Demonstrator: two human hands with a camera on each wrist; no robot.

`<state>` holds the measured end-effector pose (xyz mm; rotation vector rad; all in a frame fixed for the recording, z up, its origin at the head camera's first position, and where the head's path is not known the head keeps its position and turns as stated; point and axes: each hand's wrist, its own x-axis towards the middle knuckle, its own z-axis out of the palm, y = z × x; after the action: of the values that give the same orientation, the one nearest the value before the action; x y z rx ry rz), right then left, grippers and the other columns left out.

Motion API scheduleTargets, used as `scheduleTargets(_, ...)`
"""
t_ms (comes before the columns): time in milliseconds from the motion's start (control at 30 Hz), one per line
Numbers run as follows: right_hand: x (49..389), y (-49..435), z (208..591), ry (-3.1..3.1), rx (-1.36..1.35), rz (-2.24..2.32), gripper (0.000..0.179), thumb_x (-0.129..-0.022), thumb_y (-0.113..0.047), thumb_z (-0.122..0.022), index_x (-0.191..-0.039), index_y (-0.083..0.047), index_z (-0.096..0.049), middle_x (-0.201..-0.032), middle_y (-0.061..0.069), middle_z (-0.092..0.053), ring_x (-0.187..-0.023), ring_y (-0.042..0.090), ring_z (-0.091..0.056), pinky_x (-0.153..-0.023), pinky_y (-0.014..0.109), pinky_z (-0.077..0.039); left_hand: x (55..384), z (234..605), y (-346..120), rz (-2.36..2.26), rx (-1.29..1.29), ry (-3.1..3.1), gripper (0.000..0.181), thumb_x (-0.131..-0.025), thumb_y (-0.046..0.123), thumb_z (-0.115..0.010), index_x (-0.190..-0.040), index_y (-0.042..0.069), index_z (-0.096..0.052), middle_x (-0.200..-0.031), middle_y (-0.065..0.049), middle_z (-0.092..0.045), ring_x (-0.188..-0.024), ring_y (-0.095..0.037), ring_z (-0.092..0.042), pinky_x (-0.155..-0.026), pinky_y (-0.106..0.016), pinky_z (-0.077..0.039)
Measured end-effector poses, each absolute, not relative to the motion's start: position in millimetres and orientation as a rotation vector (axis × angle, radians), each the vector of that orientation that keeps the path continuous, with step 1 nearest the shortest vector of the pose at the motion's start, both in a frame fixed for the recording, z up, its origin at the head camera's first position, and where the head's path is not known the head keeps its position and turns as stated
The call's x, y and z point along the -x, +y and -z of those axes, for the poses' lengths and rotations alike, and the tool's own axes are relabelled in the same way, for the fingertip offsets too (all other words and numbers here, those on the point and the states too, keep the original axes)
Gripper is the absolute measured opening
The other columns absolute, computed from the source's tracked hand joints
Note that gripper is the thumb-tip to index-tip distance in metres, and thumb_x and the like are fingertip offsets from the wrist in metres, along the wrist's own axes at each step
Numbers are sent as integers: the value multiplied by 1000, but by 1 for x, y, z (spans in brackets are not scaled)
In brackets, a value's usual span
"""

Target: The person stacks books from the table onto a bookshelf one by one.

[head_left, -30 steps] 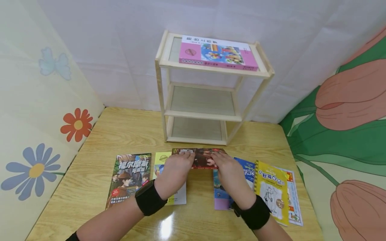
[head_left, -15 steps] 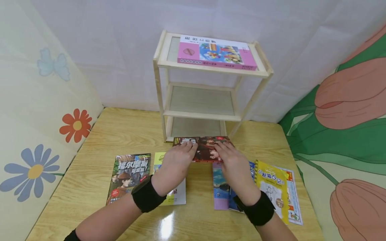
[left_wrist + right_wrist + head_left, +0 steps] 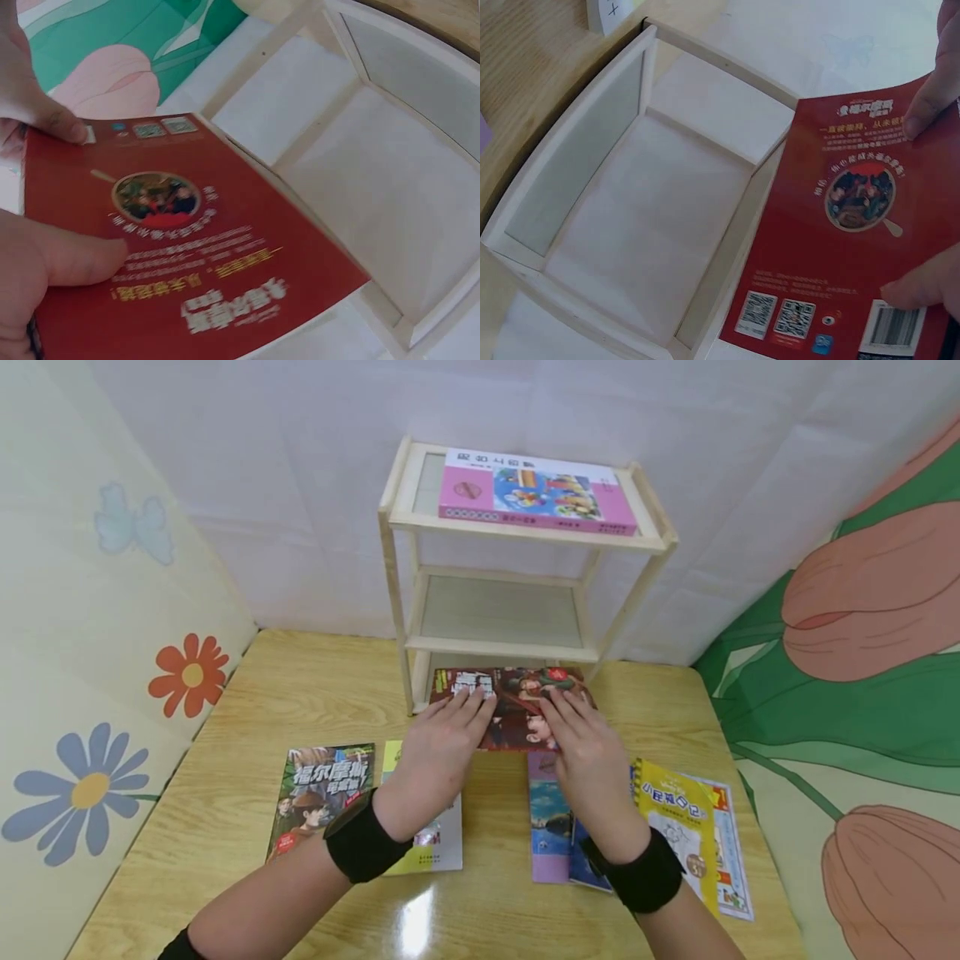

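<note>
Both hands hold a red book (image 3: 517,727) level in front of the wooden shelf rack (image 3: 501,649). My left hand (image 3: 429,758) grips its left part, and my right hand (image 3: 598,770) grips the right part. Fingers lie across the dark red illustrated cover. From below, the left wrist view shows thumbs pressing the red back cover (image 3: 247,232), which bears a magnifying-glass picture. In the right wrist view the same back cover (image 3: 795,225) shows a barcode and QR codes. The book hides part of the rack's lowest shelf.
A pink and white book (image 3: 536,493) lies on the top shelf. On the table (image 3: 322,677), a dark illustrated book (image 3: 318,797) and a yellow-white one (image 3: 442,852) lie left; a pink-blue book (image 3: 550,827), a yellow book (image 3: 678,827) and others lie right.
Both hands have carried the red book forward and upward, from just in front of the rack's base to before its lower opening. The other books stay put.
</note>
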<state>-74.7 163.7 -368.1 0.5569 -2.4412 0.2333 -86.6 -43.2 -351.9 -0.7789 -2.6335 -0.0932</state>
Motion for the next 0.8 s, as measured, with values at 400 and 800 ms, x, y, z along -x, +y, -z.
scheduleTargets(400, 102, 156, 370, -2146, -546, -258, 34, -91, 1, -49, -122, -4, -63, -123, 13, -63, -119, 28, -58, -101, 42, -44, 118, 368, -49, 185, 774, -2239, 48, -87, 3, -64, -134, 10, -55, -134, -8, -56, -125, -22, -53, -99, -41, -45)
scheduleTargets(800, 127, 151, 390, -2007, -561, -260, 28, -94, -4, -52, -119, -4, -66, -122, 13, -64, -117, 28, -59, -98, 43, -47, 145, 395, -56, 176, 789, -2079, 44, -94, 3, -51, -137, 10, -51, -139, -7, -52, -131, -22, -47, -104, -43, -40)
